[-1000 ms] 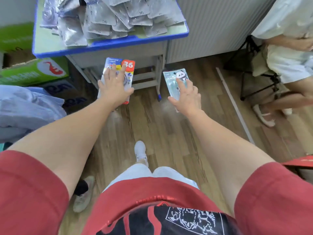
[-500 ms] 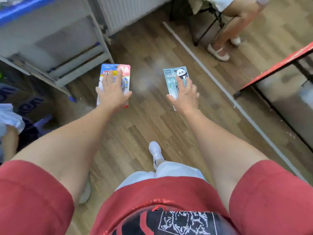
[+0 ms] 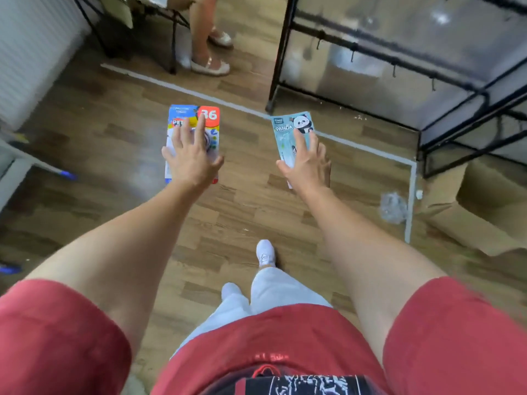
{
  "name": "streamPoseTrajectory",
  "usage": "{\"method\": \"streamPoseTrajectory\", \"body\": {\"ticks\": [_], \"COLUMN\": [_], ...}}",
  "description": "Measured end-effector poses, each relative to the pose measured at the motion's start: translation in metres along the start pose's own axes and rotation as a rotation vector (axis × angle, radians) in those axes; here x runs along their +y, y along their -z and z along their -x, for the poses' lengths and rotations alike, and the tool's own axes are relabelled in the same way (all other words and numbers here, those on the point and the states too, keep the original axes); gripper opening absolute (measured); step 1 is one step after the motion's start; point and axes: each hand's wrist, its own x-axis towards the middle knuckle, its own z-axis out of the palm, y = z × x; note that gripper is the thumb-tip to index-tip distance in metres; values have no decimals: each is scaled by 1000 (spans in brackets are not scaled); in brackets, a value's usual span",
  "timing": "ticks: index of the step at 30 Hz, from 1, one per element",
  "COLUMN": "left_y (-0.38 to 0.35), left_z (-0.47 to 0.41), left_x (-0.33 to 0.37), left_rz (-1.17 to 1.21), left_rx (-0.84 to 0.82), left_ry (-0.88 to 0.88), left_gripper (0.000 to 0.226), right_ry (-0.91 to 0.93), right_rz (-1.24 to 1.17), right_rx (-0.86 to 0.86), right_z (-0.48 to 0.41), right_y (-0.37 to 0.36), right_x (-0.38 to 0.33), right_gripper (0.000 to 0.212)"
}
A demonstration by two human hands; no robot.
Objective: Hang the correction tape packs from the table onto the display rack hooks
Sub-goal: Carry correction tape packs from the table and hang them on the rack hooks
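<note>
Head view: you carry 2 correction tape packs over the wooden floor, both off the desk and neither on a hook yet. Your left grip [image 3: 192, 163] is clamped on the colourful pack [image 3: 209, 116] with the orange "36" corner, fingers spread over its face and thumb at its edge. Your right grip [image 3: 306, 163] is clamped on the pale panda pack [image 3: 288, 126] in the same way, low on the card.

Both packs look light, flat and fairly stiff, probably card with a glossy front, so they would likely slide under a loose hold and crease if squeezed hard. Your holds sit low, which leaves the top edges free. That suits threading, though no hang hole is clear enough to confirm.

The display rack [image 3: 353, 48] stands ahead to your right, with small hooks [image 3: 394, 70] along its black bars, well apart from both packs.
</note>
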Motion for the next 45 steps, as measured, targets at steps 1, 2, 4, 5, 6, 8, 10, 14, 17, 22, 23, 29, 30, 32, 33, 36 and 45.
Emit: {"method": "streamPoseTrajectory", "body": {"ticks": [1, 2, 4, 5, 6, 8, 10, 14, 17, 22, 23, 29, 30, 32, 33, 36, 45], "left_y": [-3, -5, -12, -14, -14, -22, -29, -44, -48, -24, -18, 23, 33, 54, 64, 95, 146], "left_z": [0, -1, -5, -10, -14, -25, -35, -47, -61, -111, -123, -217, -234, -266, -281, -322, -398], "left_x": [22, 45, 95, 113, 126, 171, 221, 309, 351, 407, 416, 461, 469, 485, 493, 517, 565], "left_rz": [-11, -15, -13, -15, -21, -37, -28, 41, 36, 81, 76, 94, 110, 126, 129, 148, 227], "left_rx": [3, 5, 7, 13, 21, 22, 25, 34, 47, 115, 138, 262, 277, 316, 341, 412, 603], "left_ry": [-49, -101, -191, -208, -211, -257, -299, -357, -382, -400, -418, -466, -474, -501, -519, -565, -616], "left_gripper": [83, 83, 82, 82, 81, 81, 81, 81, 81, 71, 71, 77, 77, 77, 77, 75, 72], "right_ry": [-35, -69, -139, -158, -166, -209, -246, -291, -326, -317, -316, -265, -252, -234, -228, -171, -70], "right_rz": [-5, -14, -38, -47, -47, -64, -82, -97, -77, -69, -73, -156, -173, -203, -212, -228, -247], "right_rx": [22, 38, 78, 88, 92, 124, 159, 216, 275, 387, 407, 558, 593, 651, 673, 776, 942], "right_z": [1, 1, -3, -6, -9, -21, -36, -64, -88, -141, -154, -251, -268, -302, -318, -364, -456], "right_y": [8, 16, 33, 40, 44, 63, 82, 120, 147, 189, 196, 245, 254, 273, 284, 312, 383], "right_x": [19, 37, 78, 91, 101, 137, 175, 247, 282, 301, 302, 284, 278, 266, 260, 244, 221], "right_gripper": [75, 76, 75, 75, 75, 75, 75, 75, 75, 72, 72, 71, 71, 71, 72, 71, 72]}}
